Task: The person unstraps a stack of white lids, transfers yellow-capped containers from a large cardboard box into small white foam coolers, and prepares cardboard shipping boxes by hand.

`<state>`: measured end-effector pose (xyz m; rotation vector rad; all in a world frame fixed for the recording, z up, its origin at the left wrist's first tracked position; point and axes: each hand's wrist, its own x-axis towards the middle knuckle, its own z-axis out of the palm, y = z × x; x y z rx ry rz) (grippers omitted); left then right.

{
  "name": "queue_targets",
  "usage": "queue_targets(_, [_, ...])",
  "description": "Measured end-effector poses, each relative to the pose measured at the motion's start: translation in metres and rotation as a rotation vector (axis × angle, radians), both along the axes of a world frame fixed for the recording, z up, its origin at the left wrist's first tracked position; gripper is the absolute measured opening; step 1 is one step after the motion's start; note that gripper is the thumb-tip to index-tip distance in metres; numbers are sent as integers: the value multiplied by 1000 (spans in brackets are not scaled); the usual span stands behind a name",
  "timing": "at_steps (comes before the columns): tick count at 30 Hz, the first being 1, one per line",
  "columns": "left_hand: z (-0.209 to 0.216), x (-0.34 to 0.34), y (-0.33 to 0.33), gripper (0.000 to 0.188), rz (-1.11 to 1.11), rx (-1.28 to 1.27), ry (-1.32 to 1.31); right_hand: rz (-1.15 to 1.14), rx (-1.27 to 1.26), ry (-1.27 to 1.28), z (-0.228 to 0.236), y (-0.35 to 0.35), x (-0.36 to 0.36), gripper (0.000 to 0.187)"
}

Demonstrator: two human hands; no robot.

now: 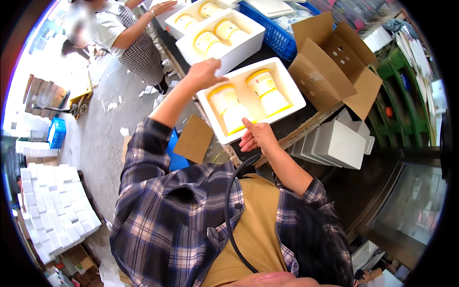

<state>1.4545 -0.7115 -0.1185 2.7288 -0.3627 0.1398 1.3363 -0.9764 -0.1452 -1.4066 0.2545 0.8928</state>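
Note:
A white foam box [297, 104] lies open on the dark table in front of me. Several white tubs with yellow rims are in it, in two rows; one tub [224, 99] is on the left and another [262, 83] on the right. My left hand [204, 74] hovers at the box's far left corner, slightly blurred, fingers stretched out and holding nothing. By the near edge is my right hand [258, 136], its thumb raised beside the lower left tub and its fingers apart. Whether that thumb touches the tub, I cannot tell.
Beyond stand more foam boxes [243, 53] of similar tubs, beside a blue crate [279, 42]. An open cardboard box [319, 71] is at the right, with foam pieces [340, 142] below it. A co-worker [138, 52] in a checked apron stands far left.

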Motion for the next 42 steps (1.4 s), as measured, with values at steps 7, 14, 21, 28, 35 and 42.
queue_targets(7, [44, -30, -22, 18, 148, -311, -89, -578, -100, -415, -21, -175, 18, 27])
queue_targets(14, [29, 42, -144, 51, -122, -292, 81, -615, -375, -796, -115, -275, 123, 93])
queue_targets(21, [-46, 172, -246, 73, 46, -116, 216, -474, -449, -975, -111, -278, 156, 81])
queue_targets(28, [100, 177, -346, 57, -173, -403, -178, -597, -39, -1090, 32, -365, 178, 50])
queue_targets(35, [192, 231, -396, 60, 6, 38, -170, -548, -89, -1037, 119, -415, 186, 49])
queue_targets(42, [105, 253, -386, 53, 18, -95, -249, -76, -645, -1952, 146, -383, 187, 43])
